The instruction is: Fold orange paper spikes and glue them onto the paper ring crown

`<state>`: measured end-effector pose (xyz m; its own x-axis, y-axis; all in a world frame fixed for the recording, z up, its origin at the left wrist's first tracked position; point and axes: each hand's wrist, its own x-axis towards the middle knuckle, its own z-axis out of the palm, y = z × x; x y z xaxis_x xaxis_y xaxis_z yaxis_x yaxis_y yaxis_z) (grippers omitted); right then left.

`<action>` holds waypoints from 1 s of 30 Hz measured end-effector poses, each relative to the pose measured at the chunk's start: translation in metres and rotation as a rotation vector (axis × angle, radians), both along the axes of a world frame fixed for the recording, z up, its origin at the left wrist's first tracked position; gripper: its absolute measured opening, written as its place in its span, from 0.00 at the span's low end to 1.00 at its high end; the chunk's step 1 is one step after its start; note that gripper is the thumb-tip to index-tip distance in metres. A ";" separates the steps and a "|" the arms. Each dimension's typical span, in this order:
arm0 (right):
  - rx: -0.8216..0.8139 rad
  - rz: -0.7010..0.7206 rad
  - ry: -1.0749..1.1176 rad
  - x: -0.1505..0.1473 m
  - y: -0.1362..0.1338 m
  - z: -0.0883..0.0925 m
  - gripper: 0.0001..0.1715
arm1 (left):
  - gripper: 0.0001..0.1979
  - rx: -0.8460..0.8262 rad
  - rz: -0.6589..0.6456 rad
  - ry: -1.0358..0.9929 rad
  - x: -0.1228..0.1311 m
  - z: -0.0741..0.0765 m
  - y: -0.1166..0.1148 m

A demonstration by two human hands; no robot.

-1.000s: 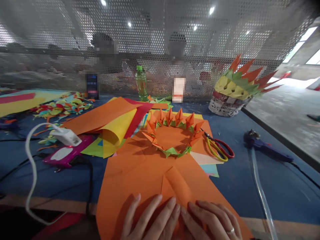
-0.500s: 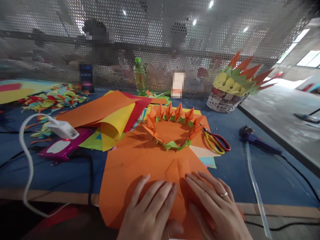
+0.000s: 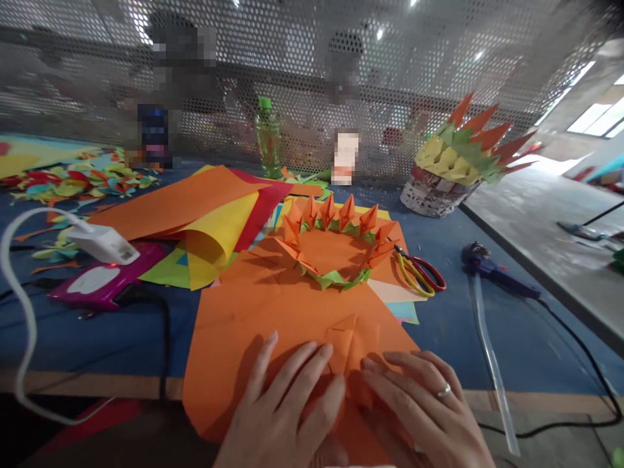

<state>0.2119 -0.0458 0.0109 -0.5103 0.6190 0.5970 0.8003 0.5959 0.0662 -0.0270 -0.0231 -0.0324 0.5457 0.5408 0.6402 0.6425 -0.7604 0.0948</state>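
At the near edge of the bench (image 3: pixel 112 348), my left hand (image 3: pixel 290 406) and right hand (image 3: pixel 426 406) keep a spread grip, seemingly to press the folded orange paper (image 3: pixel 351 341) flat.

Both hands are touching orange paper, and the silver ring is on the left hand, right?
Not quite: the silver ring is on the right hand, not the left hand. The head view shows it. Both hands are touching orange paper.
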 end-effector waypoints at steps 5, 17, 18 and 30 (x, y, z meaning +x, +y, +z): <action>-0.061 0.024 0.046 0.004 0.004 0.002 0.12 | 0.15 -0.022 -0.018 0.028 -0.003 0.005 -0.003; -0.438 -0.183 0.224 -0.013 0.010 -0.002 0.14 | 0.16 -0.041 -0.061 -0.056 -0.003 0.002 -0.004; -0.445 -0.214 0.224 -0.015 0.010 -0.002 0.13 | 0.16 -0.042 -0.062 -0.062 -0.003 0.003 -0.003; -0.364 -0.272 0.188 -0.020 0.013 -0.006 0.11 | 0.12 -0.058 -0.077 -0.071 -0.006 -0.003 -0.004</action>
<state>0.1916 -0.0332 0.0053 -0.2059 0.9003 0.3836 0.9082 0.3218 -0.2677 -0.0328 -0.0275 -0.0352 0.5413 0.5362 0.6477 0.5725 -0.7992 0.1831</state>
